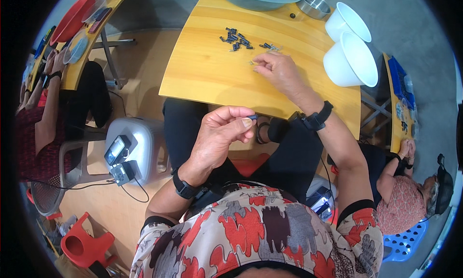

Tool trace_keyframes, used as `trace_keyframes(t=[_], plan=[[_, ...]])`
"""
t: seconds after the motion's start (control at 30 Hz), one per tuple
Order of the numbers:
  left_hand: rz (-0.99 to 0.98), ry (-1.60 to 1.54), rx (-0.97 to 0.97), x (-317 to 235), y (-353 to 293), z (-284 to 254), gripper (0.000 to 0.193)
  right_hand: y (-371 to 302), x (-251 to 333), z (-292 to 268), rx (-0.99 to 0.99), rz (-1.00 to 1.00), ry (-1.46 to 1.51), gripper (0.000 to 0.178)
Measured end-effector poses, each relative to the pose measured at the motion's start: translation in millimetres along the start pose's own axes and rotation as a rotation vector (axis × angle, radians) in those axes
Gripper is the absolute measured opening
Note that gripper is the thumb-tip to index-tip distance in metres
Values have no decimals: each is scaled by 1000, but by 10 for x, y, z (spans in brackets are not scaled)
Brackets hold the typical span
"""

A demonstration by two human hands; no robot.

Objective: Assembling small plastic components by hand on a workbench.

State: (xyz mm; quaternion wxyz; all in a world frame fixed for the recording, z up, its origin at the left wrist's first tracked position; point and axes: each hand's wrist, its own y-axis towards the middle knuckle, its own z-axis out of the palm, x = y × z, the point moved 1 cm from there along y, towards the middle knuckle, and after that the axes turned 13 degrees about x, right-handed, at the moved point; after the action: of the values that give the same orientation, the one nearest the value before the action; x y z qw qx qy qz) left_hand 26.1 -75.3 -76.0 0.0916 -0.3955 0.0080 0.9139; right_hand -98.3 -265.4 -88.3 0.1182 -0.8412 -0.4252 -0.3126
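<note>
My left hand (pixel 219 135) is closed in a pinch over my lap, just off the table's near edge. Between its thumb and forefinger sits a small dark blue cylindrical piece (pixel 253 117), one end showing. Over the tabletop, my right hand (pixel 282 71) has its fingertips drawn together at a tiny pale, clear-looking piece (pixel 252 63). Beyond that hand lies a little group of dark pieces (pixel 265 45), with small clear pieces (pixel 275 48) beside them. A loose pile of similar dark blue pieces (pixel 236 39) lies farther left on the wood.
On the yellow wooden table (pixel 193 70), a wide tub (pixel 260 3) of dark pieces stands at the far edge, beside a metal bowl (pixel 313 6). Two white buckets (pixel 349 61) stand at the right. Other people sit at tables left and right. A grey stool (pixel 140 148) bears black devices.
</note>
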Motion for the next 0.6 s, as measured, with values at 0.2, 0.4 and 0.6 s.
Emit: trace_keyframes(t=[0.2,0.4,0.6], plan=[[19,22,-8,-28,-29,-16,16,133,29,118,-62,-1,-241,12],[43,12,-25,-139,-25,8,17,154,72,119,-42,10,-310,11],[139,119,-34,-222,-116,68,18,-260,527,-11,9,-5,135,8]])
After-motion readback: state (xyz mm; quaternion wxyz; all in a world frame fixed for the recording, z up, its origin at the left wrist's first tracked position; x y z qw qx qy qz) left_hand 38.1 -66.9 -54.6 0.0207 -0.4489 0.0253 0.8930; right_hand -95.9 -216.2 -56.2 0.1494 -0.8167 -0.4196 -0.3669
